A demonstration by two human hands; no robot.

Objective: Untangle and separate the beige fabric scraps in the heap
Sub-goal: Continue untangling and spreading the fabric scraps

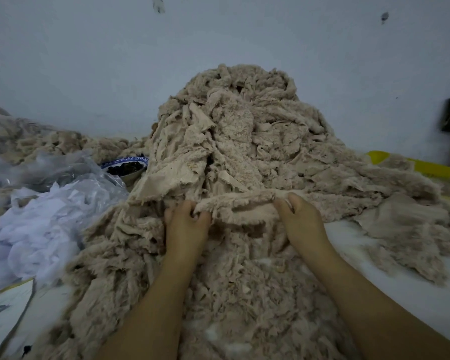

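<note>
Since the heap of beige fabric scraps (244, 141) stands tall mid-frame and slopes down towards the bottom edge, a hard tug at its foot will likely bring the face sliding down and re-mix whatever is already loose. The white fabric pile (37, 229) at left touches the heap's lower left edge, so a slide would mingle the two. The fleecy strip (239, 206) being worked runs horizontally across centre frame at the heap's foot. Its far edge looks tucked under other scraps, so expect a snag or tear if it's yanked rather than eased out. The left hand (186, 222) and right hand (300, 219) each have fingers curled tight round one end. The strip spans between the two grips, sagging slightly, with the hands well apart. The small bowl of dark bits (126, 167) sits against the heap's left flank and could be tipped by shifting scraps.
</note>
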